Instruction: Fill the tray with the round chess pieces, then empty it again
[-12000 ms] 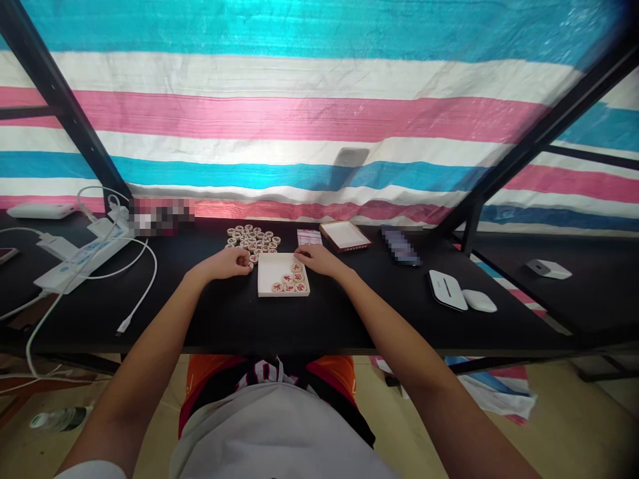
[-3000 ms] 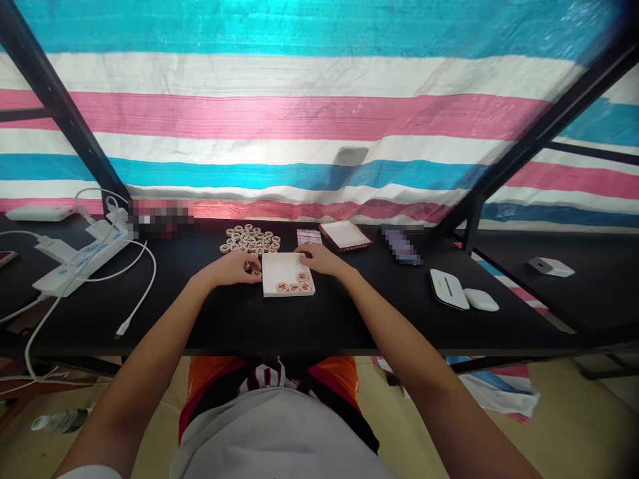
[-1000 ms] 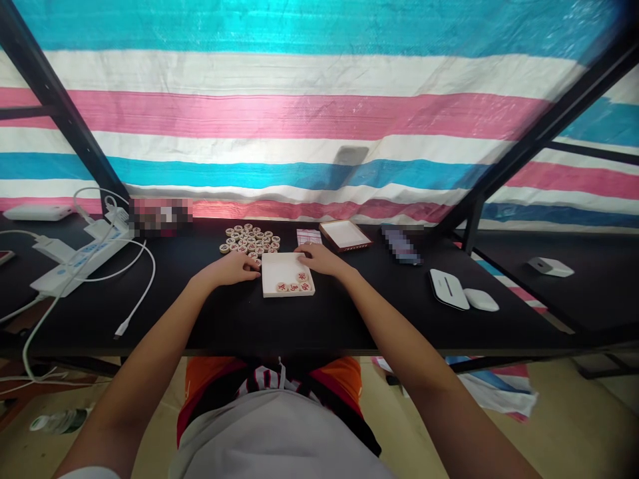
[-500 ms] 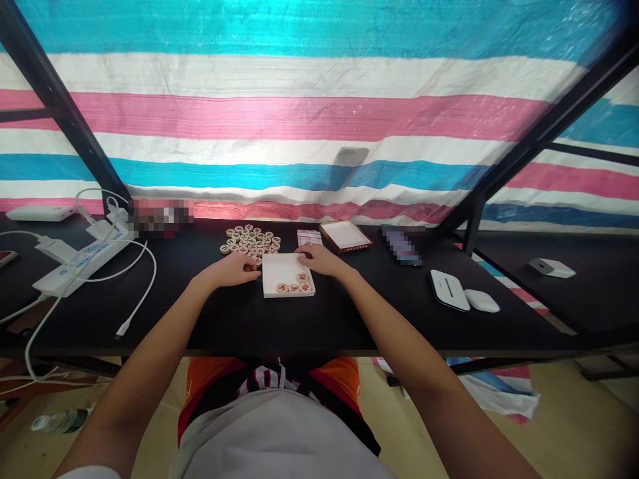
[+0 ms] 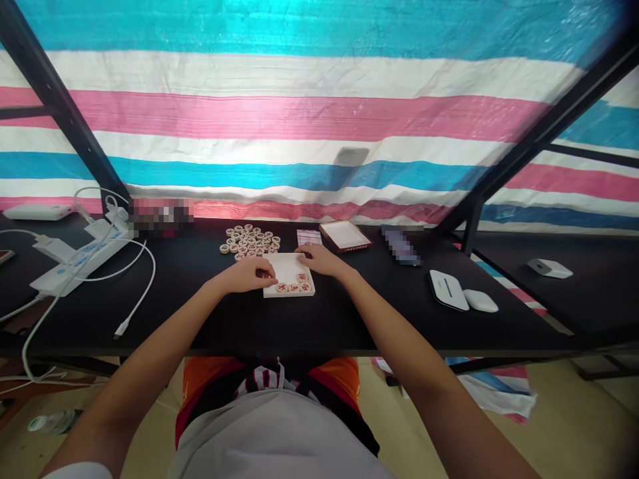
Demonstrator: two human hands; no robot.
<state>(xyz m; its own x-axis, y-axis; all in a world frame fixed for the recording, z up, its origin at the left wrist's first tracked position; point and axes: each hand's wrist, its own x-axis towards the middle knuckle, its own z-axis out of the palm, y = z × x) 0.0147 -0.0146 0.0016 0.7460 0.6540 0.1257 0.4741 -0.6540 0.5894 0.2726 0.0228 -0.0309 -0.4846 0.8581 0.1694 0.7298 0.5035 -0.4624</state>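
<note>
A shallow white tray (image 5: 285, 267) lies on the black table (image 5: 224, 319) in front of me, with a few round wooden game pieces (image 5: 294, 286) along its near edge. Just behind it, to the left, sits a loose pile of the same pieces (image 5: 248, 241). My left hand (image 5: 251, 273) reaches over the tray's left edge with its fingers pinched together; what they hold is hidden. My right hand (image 5: 319, 258) rests curled on the tray's far right corner, gripping it.
A red-rimmed box lid (image 5: 344, 235) and a pink checked sheet (image 5: 309, 236) lie behind the tray. A power strip (image 5: 80, 256) with white cables is at the left. Two white devices (image 5: 462, 294) sit at the right. A striped tarp hangs behind.
My left hand has moved right, from the table beside the pile to over the tray's left edge. The right hand and the tray have stayed put.
</note>
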